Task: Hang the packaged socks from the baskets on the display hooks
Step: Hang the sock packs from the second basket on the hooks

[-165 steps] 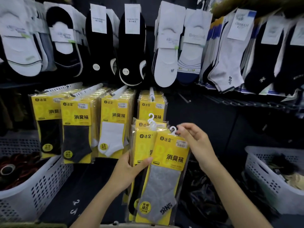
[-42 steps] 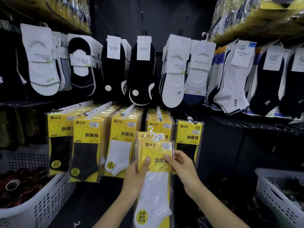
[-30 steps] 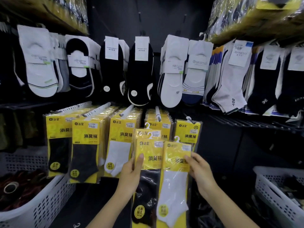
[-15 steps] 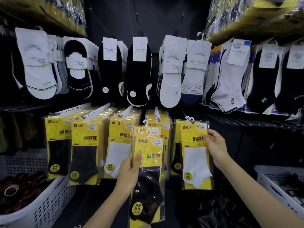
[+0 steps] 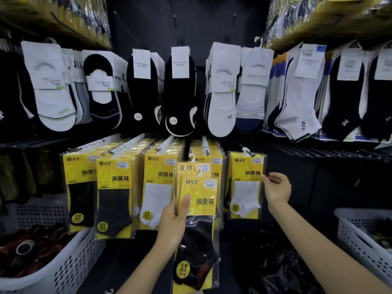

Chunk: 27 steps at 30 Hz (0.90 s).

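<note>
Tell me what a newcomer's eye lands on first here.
The row of yellow sock packs on hooks across the middle is the brightest thing in view. In front, the left hand grips a stack of packs, black socks foremost, while the right hand touches the edge of a hung white-sock pack.

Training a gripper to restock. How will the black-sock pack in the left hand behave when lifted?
Probably light: the left hand pinches the black-sock pack plus a second pack behind it. Likely somewhat floppy: thin card and sock in crinkled film. The glossy film shows glare, so it may slip.
</note>
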Available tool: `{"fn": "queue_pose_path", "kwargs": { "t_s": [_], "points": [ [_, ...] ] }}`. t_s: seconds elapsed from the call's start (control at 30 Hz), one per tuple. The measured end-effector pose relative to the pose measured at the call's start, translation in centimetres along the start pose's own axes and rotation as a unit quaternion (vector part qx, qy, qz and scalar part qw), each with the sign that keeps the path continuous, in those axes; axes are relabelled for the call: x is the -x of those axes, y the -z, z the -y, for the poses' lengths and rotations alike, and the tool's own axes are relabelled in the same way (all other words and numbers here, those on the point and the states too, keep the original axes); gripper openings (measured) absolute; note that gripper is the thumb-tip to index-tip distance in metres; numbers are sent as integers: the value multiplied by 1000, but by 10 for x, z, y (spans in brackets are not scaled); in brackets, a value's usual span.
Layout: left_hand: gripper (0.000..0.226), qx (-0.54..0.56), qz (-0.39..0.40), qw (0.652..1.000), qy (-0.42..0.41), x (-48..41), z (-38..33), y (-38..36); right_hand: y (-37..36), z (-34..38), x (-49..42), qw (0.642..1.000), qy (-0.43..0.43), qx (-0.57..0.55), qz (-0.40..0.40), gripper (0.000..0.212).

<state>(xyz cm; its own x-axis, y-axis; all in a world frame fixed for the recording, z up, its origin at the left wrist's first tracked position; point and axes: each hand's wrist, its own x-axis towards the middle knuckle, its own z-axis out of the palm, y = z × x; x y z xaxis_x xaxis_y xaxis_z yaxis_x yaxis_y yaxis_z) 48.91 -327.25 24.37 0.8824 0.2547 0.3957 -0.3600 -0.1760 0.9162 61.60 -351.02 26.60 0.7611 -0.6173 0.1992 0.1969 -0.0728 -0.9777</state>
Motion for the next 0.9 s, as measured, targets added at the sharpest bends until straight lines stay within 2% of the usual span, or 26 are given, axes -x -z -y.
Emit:
{"fn": "queue_pose_path", "kwargs": {
  "t_s": [0.1,0.17,0.27,0.37,0.47,0.6,0.7,0.8,0.9],
  "points": [
    [37,-5,-7,1000,6,1,6,-1,7,-3,20,999,-7,-13,48,20],
    [43,4,-6,1000,20,1,12,-5,12,-1,40,989,-16,-30,141,15],
    [32,36,23,998,43,4,17,-14,18,3,77,954,-10,-12,298,21],
    [39,46,38,997,44,8,15,-22,19,1,103,929,13,-26,369,20],
    [30,49,47,997,38,10,13,-28,22,0,110,939,4,-61,339,18],
    [33,45,52,997,39,10,12,-28,29,-5,105,942,-27,-94,321,18],
    [28,25,41,999,24,7,10,-22,37,-8,93,948,-41,-116,294,12],
    [26,8,19,1000,12,4,8,-14,45,-4,74,964,-18,-109,244,12],
    [24,-10,-10,1000,-4,-2,10,-5,48,8,47,981,43,-95,167,7]
  ]
}}
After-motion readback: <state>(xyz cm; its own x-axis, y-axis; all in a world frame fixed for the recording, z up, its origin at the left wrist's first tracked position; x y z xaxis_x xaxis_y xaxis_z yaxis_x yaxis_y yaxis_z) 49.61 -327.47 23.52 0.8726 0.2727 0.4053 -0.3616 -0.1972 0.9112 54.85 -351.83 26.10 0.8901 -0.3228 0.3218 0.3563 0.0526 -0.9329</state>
